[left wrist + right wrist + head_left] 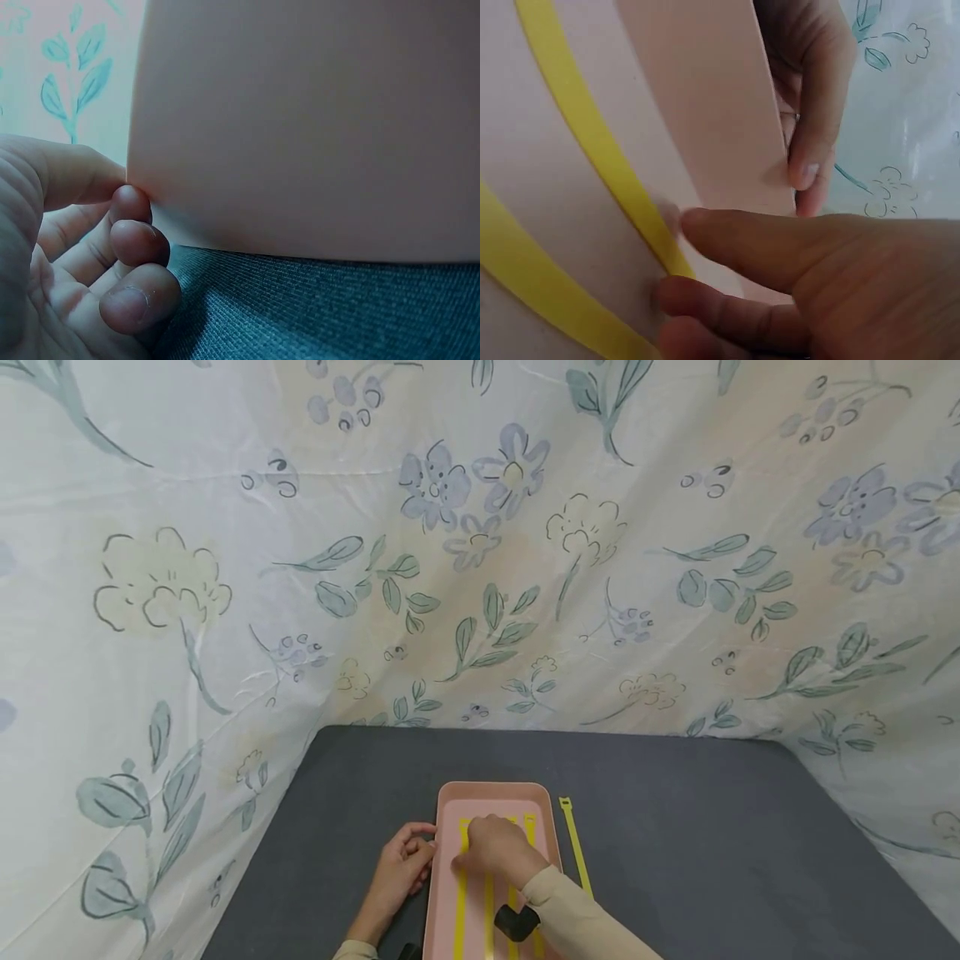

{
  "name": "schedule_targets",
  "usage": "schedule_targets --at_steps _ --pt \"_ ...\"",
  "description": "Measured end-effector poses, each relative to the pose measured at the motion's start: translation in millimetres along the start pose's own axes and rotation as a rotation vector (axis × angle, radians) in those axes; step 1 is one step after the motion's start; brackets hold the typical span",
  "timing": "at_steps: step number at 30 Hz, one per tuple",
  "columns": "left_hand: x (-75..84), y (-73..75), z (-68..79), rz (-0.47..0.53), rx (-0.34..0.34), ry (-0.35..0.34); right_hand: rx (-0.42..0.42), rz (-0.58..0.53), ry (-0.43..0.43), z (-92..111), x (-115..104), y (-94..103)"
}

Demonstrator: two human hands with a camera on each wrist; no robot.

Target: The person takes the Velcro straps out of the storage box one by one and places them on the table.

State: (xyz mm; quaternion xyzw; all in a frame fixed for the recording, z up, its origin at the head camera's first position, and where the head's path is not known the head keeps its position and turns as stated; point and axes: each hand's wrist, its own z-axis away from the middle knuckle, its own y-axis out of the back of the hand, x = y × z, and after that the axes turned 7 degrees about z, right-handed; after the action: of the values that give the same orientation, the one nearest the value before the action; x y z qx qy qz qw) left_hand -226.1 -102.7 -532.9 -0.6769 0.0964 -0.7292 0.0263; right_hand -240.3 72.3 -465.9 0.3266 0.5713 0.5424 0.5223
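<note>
A pink tray (495, 790) lies lengthwise on the table, with several yellow cable-tie straps (461, 910) side by side in it. My left hand (401, 868) is at the tray's left side, thumb and fingertips pinching its edge, other fingers curled below. My right hand (498, 850) reaches over the tray. In the right wrist view its thumb and index finger come down on either side of the strap (607, 161) nearest the left wall, closing on it. A second strap (540, 289) runs alongside, its lower end passing behind the fingers.
One more yellow strap (576, 843) with a slotted head lies on the dark table (675, 827), right of the tray. Floral fabric (480, 568) hangs behind and at both sides. The right forearm covers the tray's near right part.
</note>
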Motion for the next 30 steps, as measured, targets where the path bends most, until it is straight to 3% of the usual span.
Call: schedule_targets --at_steps 11,20,30 --pt "0.4 -1.5 -1.0 -0.011 -0.021 -0.016 0.000 0.149 -0.020 1.5 -8.0 3.2" --pt "-2.3 -0.4 -0.4 -0.017 -0.012 -0.022 -0.079 0.300 -0.010 1.3 -20.0 4.4" --pt "-3.1 -0.8 -0.5 -0.038 -0.016 -0.042 -0.121 0.334 -0.040 -4.7 -28.5 5.6"
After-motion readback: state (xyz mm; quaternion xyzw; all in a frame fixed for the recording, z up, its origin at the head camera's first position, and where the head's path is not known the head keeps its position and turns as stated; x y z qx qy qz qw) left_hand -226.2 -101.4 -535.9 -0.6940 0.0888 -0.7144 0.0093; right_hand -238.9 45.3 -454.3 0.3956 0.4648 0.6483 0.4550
